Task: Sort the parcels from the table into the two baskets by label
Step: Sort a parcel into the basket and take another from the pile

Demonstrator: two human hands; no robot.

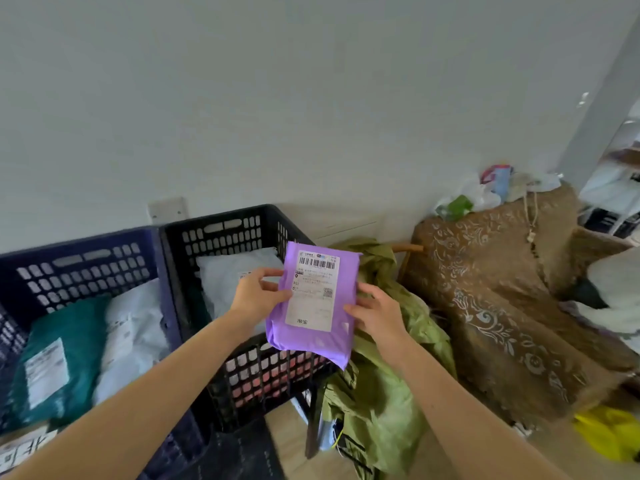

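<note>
A purple parcel (311,337) with a white shipping label facing me is held up in front of me, above the right edge of the black basket (221,237). My left hand (258,294) pinches its left edge and my right hand (375,311) grips its right edge. The black basket holds a white parcel (228,275). To its left stands the dark blue basket (79,258), with a teal parcel (59,348) and a white parcel (131,327) inside. The table is not in view.
A crumpled green cloth (377,393) hangs right of the black basket. A brown patterned armchair (502,289) stands at the right, with bags on top. A yellow bag (609,434) lies on the floor at the lower right. A plain wall is behind.
</note>
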